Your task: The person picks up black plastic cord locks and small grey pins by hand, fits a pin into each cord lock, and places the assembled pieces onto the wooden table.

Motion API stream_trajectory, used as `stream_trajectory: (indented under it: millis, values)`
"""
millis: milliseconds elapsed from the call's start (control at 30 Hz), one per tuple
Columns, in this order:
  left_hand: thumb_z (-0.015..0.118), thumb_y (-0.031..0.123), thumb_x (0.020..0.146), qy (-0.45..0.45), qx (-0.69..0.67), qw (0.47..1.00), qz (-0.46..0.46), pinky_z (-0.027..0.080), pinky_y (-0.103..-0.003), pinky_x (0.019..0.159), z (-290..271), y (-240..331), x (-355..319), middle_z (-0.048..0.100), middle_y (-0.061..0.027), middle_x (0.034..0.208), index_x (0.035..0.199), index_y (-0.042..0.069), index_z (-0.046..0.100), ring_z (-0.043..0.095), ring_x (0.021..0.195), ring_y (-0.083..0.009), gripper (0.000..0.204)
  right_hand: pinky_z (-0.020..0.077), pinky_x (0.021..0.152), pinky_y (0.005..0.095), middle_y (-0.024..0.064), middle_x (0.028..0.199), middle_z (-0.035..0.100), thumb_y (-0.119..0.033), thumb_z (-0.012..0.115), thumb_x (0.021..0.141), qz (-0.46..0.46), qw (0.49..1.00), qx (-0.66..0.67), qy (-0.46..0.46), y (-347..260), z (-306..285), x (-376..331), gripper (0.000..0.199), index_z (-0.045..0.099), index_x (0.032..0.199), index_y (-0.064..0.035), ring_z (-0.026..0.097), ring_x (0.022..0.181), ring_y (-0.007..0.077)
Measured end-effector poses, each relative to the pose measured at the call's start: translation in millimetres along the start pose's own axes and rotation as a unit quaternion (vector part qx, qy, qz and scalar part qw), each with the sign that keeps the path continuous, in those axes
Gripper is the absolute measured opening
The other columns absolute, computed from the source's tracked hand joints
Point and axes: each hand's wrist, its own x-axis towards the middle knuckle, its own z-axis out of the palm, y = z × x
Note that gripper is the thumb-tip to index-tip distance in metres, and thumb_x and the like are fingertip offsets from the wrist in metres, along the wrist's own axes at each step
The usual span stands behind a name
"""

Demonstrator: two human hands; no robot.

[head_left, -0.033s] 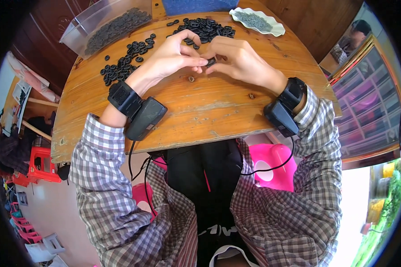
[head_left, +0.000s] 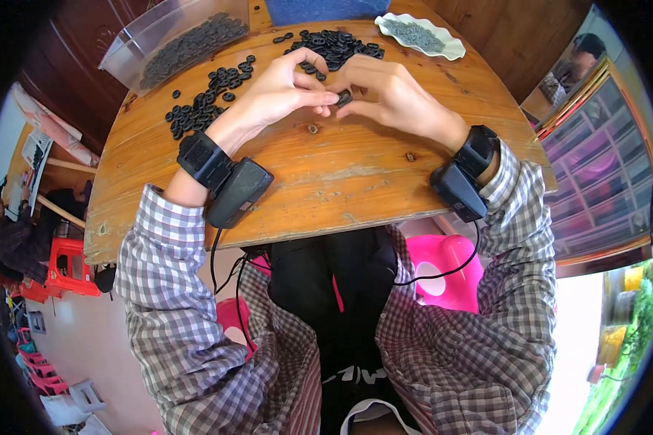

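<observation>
- Head view: left hand point(head_left: 279, 90) and right hand point(head_left: 388, 98) meet fingertip to fingertip, both pinching one small black ring point(head_left: 343, 97) above the wooden table point(head_left: 326, 181)
- Loose black rings point(head_left: 210, 98) and a pile point(head_left: 337, 45) lie unhandled; a clear tub point(head_left: 178, 43) already holds many; much seems left

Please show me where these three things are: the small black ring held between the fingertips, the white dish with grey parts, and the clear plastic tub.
small black ring point(head_left: 343, 97), head view, on its visible face.
white dish point(head_left: 453, 48), head view, on its right rim.
clear plastic tub point(head_left: 123, 61), head view, on its near wall.
</observation>
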Motion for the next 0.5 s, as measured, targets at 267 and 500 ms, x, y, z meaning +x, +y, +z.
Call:
stream_trajectory:
  millis: [267,500]
  values:
    - [0.051,0.008,0.08,0.299,0.59,0.734,0.152,0.05,-0.036,0.065,-126.3,29.8,31.2,0.063,-0.0163,0.082,0.092,0.005,0.059,0.063,0.077,-0.0273,0.015,0.0419,0.082,0.036,0.0174,0.104,0.057,-0.019,0.056,0.081,0.225,0.936,-0.265,0.056,109.6,-61.6,-51.5,0.032,0.055,0.105,0.0019,0.053,0.094,0.0325]
    - [0.048,0.017,0.078,0.422,0.647,0.634,0.04,0.049,-0.044,0.07,-218.0,14.3,32.7,0.063,-0.0174,0.083,0.087,0.002,0.061,0.061,0.079,-0.0351,0.021,0.0438,0.077,0.0396,0.0212,0.096,0.059,-0.015,0.048,0.084,0.291,0.93,-0.223,-0.035,147.8,-58.3,-82.1,0.026,0.058,0.103,-0.0007,0.056,0.087,0.0356]
